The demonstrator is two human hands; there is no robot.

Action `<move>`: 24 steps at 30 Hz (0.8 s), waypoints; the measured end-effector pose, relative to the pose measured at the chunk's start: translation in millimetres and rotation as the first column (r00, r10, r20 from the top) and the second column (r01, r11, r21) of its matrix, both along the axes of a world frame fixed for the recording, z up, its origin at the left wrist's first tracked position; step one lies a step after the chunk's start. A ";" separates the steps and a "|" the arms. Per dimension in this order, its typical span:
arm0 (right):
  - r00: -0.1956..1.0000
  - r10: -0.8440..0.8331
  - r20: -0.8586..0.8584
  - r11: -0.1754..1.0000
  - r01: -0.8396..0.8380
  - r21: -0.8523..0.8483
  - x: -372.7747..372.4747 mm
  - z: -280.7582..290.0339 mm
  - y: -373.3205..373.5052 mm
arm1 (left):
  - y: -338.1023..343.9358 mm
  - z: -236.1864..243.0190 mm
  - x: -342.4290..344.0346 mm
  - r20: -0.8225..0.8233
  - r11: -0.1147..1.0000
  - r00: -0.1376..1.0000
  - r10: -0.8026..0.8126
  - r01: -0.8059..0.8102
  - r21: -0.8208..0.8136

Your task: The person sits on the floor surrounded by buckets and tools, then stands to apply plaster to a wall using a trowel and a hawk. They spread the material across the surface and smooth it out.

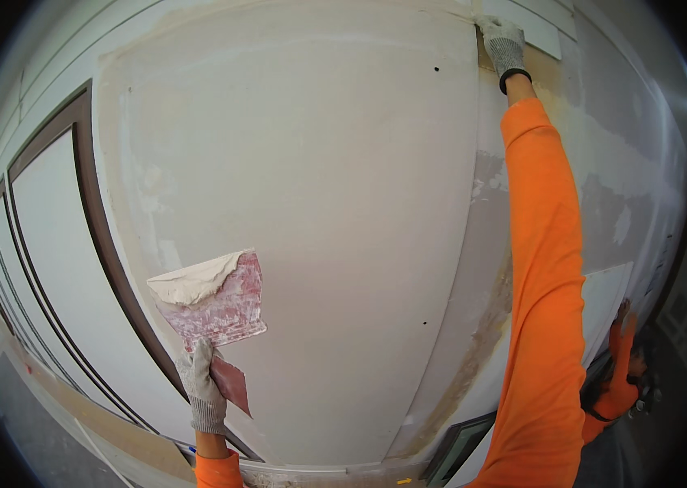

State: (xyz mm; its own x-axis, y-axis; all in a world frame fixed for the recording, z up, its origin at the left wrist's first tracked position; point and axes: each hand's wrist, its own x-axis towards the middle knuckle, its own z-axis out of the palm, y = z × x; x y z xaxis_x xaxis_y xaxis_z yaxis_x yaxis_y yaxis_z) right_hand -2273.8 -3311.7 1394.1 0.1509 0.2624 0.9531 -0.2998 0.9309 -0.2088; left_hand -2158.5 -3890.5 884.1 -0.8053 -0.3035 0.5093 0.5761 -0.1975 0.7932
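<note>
My left hand (204, 389), in a grey knit glove, is closed around a broad red spreader (217, 313) in front of the wall panel (319, 179). A thick lump of off-white joint compound (197, 281) lies along the spreader's upper edge, and dried smears coat the rest. Below that hand's fingers a second flat red piece (231, 386) sticks out. High up at the panel's right edge, my right hand (502, 41), gloved alike, reaches to the top of the vertical seam. Its fingers are curled against the wall, and what they hold is hidden.
Brown-framed white panels (51, 203) run along the left wall. At lower right another person (616, 390) in an orange top reaches up to the wall. A dark-framed pane (461, 447) leans near the wall's foot, and a smeared tan strip (473, 366) follows the seam.
</note>
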 end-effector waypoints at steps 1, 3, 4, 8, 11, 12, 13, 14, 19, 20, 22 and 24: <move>1.000 -0.018 0.024 1.000 0.018 0.000 1.0 0.5 -0.2 | 1.4 0.0 0.4 -0.006 1.000 1.000 0.004 -0.004 0.001; 0.996 -0.060 0.070 0.998 0.060 0.005 9.9 6.2 -0.3 | 3.9 0.5 1.0 -0.003 1.000 1.000 0.006 -0.006 0.000; 0.993 -0.088 0.073 0.996 0.087 0.023 12.4 6.8 6.5 | 10.3 4.7 4.2 0.012 1.000 1.000 0.009 -0.009 -0.010; 0.996 -0.035 0.080 0.999 0.034 0.013 18.1 -20.2 -35.9 | 9.8 9.0 4.8 -0.005 0.995 0.995 0.098 -0.098 0.007; 0.973 -0.222 0.062 0.970 0.227 -0.086 19.5 -12.3 -42.5 | 4.4 4.9 4.9 -0.004 0.998 0.999 0.040 -0.040 -0.049; 0.946 -0.322 0.049 0.936 0.325 -0.132 16.4 -4.0 -39.0 | 1.1 3.6 5.2 -0.001 0.999 0.999 0.051 -0.051 -0.018; 0.938 -0.346 0.024 0.922 0.345 -0.176 12.7 -0.7 -33.8 | 3.8 2.7 3.4 0.011 0.998 0.998 0.061 -0.061 0.013; 0.932 -0.363 0.003 0.909 0.354 -0.220 7.8 0.8 -28.7 | 7.2 1.9 4.3 0.028 0.996 0.996 0.079 -0.080 0.042; 0.838 -0.524 -0.153 0.779 0.544 0.313 -13.3 -22.3 3.7 | 9.5 5.9 12.3 0.088 0.993 0.992 0.090 -0.096 0.064; 0.838 -0.538 -0.091 0.752 0.526 0.397 -9.8 -29.5 15.9 | 9.6 9.9 12.7 0.109 0.998 0.992 0.061 -0.062 0.003; 0.810 -0.586 -0.025 0.800 0.583 0.141 -4.6 -33.8 15.3 | 15.9 7.7 13.3 0.148 0.999 0.989 0.018 -0.022 0.025; 0.940 -0.320 -0.120 0.939 0.331 0.092 9.0 -70.5 -16.4 | 11.6 14.7 17.3 0.125 0.999 0.992 0.010 -0.014 0.036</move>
